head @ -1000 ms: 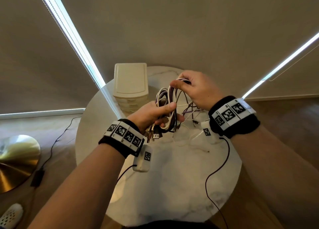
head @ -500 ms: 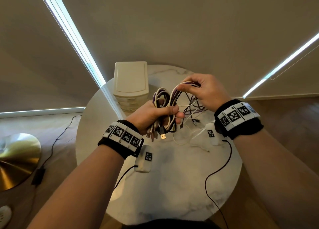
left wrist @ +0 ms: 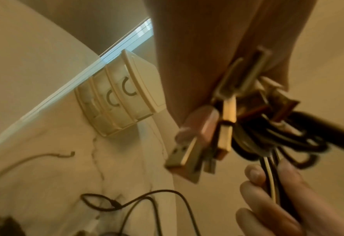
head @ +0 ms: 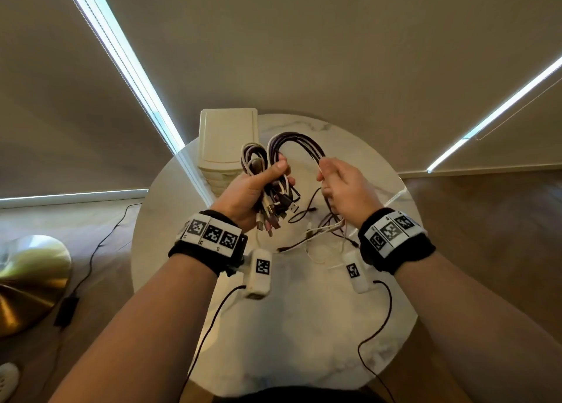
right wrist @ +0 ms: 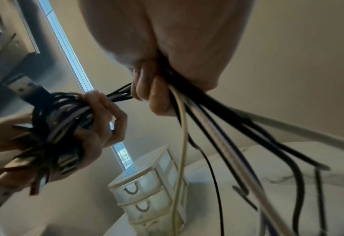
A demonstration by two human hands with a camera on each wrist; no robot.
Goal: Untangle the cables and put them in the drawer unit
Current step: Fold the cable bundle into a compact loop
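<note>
A tangle of dark purple, black and white cables arches between my two hands above the round table. My left hand grips a looped bundle whose USB plugs hang below the palm. My right hand holds the other side of the arch, fingers curled round several strands that trail down to the tabletop. The cream drawer unit stands at the table's far left, behind my left hand; its drawers look closed.
The white marble table ends at a round edge close on all sides. Loose cable ends lie under my right hand. A brass lamp base and its black cord sit on the floor to the left.
Both hands have risen and drawn apart, stretching the dark cables into a taller arch. The right hand slid right along the strands; the left bundle stayed gripped.
</note>
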